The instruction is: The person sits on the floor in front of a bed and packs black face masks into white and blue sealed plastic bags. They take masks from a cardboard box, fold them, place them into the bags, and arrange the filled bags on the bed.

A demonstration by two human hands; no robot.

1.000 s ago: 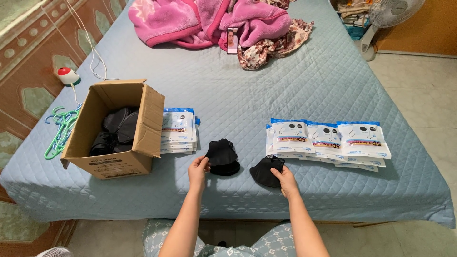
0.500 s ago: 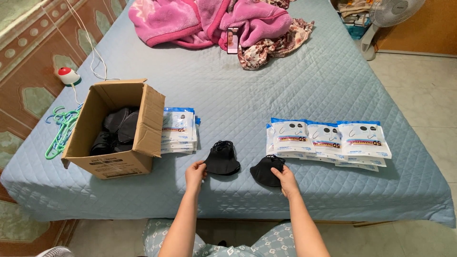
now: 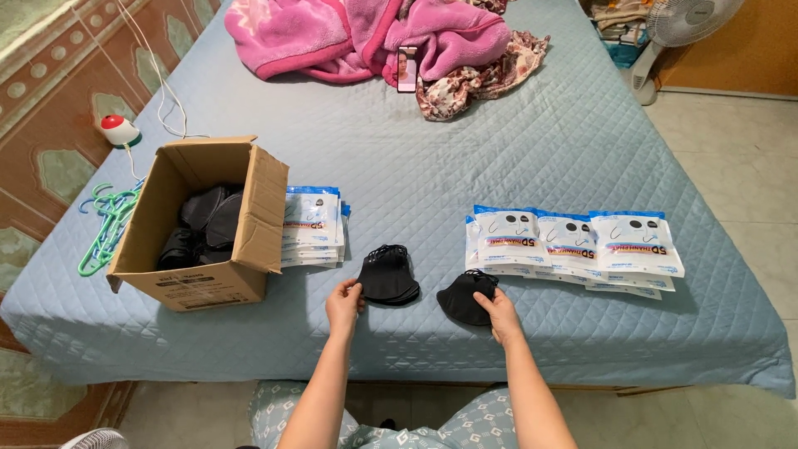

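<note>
Blue quilted bedding [image 3: 515, 150] is filling the view, its near edge running just above your knees. Your left hand [image 3: 343, 305] is pinching the edge of a small stack of black masks [image 3: 389, 275]; your right hand [image 3: 499, 314] is lying loosely curled on a second black pile [image 3: 465, 298], just beside the first. You appear to be gathering masks for packing; the next move calls for a squared stack. Sealed white packets [image 3: 578, 241] are lying right, more packets [image 3: 312, 226] and the cardboard box [image 3: 204, 224] left. Farther off, open quilt is leaving room before the pink blanket [image 3: 374, 33].
</note>
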